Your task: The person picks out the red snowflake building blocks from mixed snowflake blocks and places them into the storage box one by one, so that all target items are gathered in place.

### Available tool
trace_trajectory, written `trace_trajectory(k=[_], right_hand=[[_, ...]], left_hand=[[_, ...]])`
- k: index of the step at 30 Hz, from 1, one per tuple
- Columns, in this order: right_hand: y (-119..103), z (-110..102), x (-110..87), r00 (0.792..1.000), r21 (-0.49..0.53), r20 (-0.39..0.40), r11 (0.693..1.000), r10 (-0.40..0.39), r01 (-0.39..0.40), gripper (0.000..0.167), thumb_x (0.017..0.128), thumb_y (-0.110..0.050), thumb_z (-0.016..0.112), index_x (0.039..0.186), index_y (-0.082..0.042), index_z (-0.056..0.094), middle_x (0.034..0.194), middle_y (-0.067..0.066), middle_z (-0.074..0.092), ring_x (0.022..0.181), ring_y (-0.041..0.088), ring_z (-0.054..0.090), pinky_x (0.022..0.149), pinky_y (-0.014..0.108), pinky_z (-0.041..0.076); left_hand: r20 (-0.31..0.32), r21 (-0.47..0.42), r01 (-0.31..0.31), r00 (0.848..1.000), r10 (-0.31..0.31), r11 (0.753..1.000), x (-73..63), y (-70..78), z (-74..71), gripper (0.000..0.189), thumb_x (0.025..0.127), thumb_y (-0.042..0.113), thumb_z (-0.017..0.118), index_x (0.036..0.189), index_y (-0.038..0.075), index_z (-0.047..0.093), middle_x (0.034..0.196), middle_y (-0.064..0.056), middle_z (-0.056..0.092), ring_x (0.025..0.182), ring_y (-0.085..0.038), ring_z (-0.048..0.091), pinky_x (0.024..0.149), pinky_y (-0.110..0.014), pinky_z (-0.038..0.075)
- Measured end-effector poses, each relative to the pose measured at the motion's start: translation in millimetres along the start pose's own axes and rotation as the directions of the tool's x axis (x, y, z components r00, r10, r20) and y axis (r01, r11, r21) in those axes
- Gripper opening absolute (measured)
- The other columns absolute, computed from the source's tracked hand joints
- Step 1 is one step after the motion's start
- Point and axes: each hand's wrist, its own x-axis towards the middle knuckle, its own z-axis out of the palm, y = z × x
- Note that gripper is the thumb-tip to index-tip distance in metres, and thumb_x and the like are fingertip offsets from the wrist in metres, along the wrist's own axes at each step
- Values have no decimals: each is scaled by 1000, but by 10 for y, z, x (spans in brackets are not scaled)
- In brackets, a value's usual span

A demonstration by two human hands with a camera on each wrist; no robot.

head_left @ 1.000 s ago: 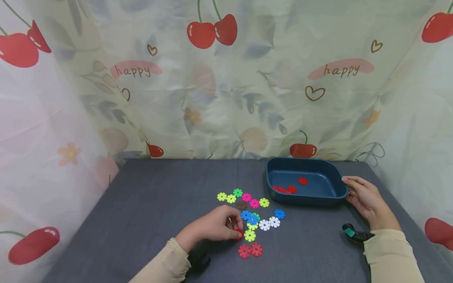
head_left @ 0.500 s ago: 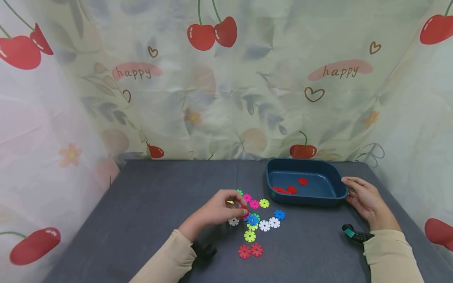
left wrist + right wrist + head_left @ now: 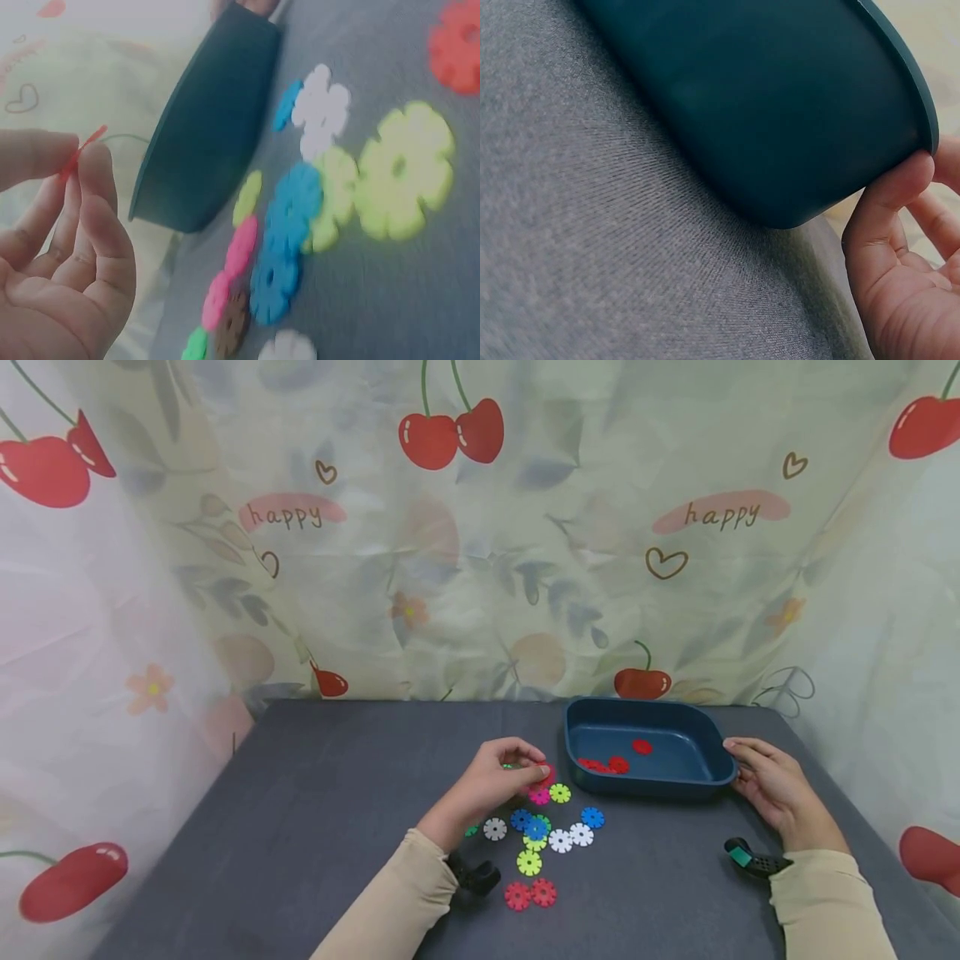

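Note:
My left hand [image 3: 504,779] pinches a red notched plastic disc [image 3: 84,151] between thumb and fingers, raised above the table left of the dark blue tray [image 3: 637,783]. The tray holds several red discs [image 3: 618,765]. At the tray's right end my right hand [image 3: 772,785] grips the edge, with the thumb [image 3: 900,180] against the outer wall near the rim. Below and around the left hand lie loose discs: two red ones [image 3: 543,892], yellow-green [image 3: 529,862], white [image 3: 581,834], blue [image 3: 592,817] and pink [image 3: 539,795]. The left hand hides part of the upper discs.
A dark grey cloth [image 3: 337,793] covers the table. Behind it hangs a curtain [image 3: 480,577] printed with cherries, and similar fabric borders both sides. A black strap with a device [image 3: 756,857] is on the right wrist, and a black device [image 3: 476,877] on the left.
My left hand has lifted the red disc from beside the yellow-green one and carried it up and right toward the tray, uncovering a white disc. The right hand has stayed at the tray.

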Motion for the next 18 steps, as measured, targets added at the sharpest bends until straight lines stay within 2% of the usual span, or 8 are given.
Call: trace_trajectory(k=[4,9,12,18], right_hand=[[-6,5,3,1000,2,-1,1000,3,-3,18,108,-14,63,103,-16,80,99,-5,70,83,9,70,71,26,59],[-10,-2,5,1000,-2,-7,1000,0,0,17,108,-16,64,103,-16,80,98,-6,70,83,9,70,71,26,59],[-4,-15,6,1000,0,-12,1000,0,0,16,107,-16,64,104,-16,80,99,-5,70,83,10,70,71,26,59],[8,-19,18,1000,-9,-14,1000,8,-9,17,108,-16,64,104,-18,80,99,-6,70,83,10,69,71,26,58]], left_hand=[[-19,-64,13,1000,-14,998,91,16,110,20,99,20,78,115,8,74,103,-8,76,93,-22,78,93,-46,63],[-25,-153,14,1000,-18,988,192,49,244,23,99,18,77,118,6,72,106,-10,78,100,-29,80,94,-43,63],[-16,-183,17,1000,-20,983,241,61,303,23,99,17,77,119,7,71,108,-9,78,100,-27,80,97,-46,62],[-34,-213,14,999,-22,977,303,66,381,24,99,15,77,120,5,71,108,-11,77,99,-24,80,95,-44,63]])
